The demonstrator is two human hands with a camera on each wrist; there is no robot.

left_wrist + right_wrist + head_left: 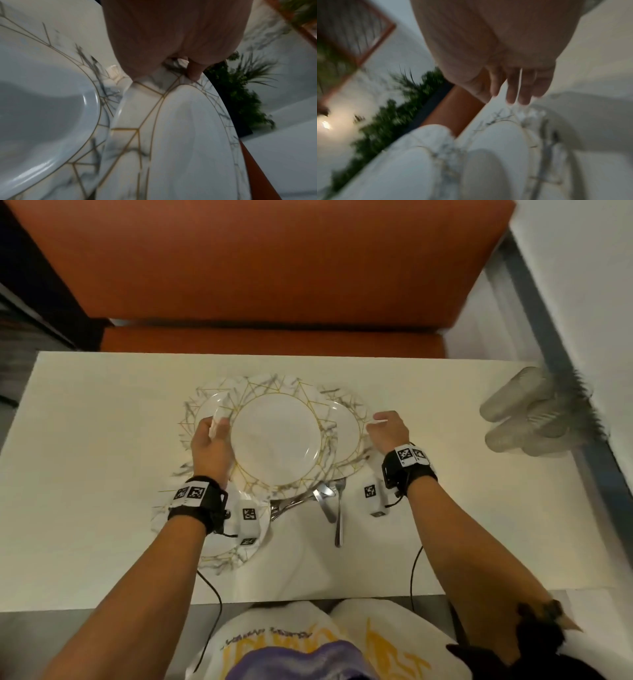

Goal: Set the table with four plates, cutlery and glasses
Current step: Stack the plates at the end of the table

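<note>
Plates [277,440] overlap mid-bench [102,412]; your left hand [209,446] has its grip curled on the top plate's left rim, and your right hand [388,429] hovers beside them, grip loose, holding nothing.

This looks like a restaurant or café dining booth. A pale rectangular desk [102,440] stands against an orange padded bench seat [260,261] beside a light wall. Marbled plates with gold lines [277,440], forks and spoons [329,501] and clear stacked cups [524,419] lie on it. The wrist views show green potted plants [240,86] along a dark planter, blurred.
</note>
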